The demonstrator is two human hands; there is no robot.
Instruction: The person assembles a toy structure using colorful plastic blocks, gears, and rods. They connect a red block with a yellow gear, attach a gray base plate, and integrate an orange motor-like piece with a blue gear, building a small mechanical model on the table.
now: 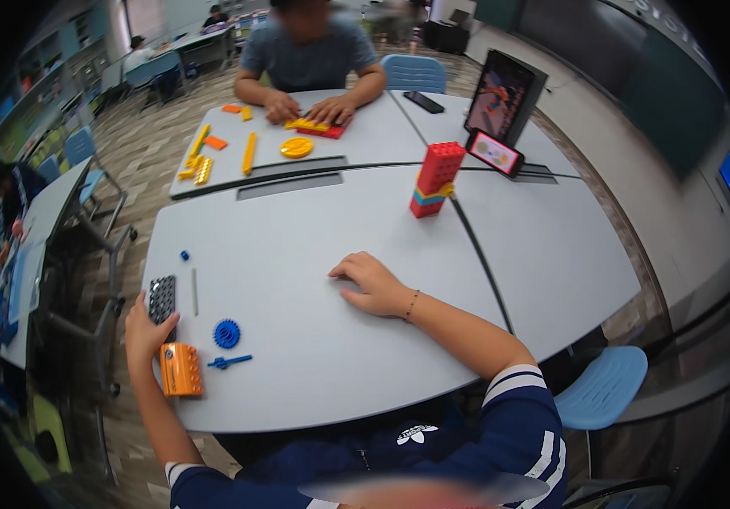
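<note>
While the dark grey block (162, 297) is being gripped by the half-closed left hand (145, 331), steadiness is seemingly being required next; the half-open right hand (373, 285) is being rested empty.

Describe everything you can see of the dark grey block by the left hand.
The dark grey block is rectangular, apparently plastic, with rows of small round details; studs or holes, I can't tell. It sits at the table's left edge, longer front to back. The left hand spans its near end, thumb at right; a firm grip can't be confirmed.
</note>
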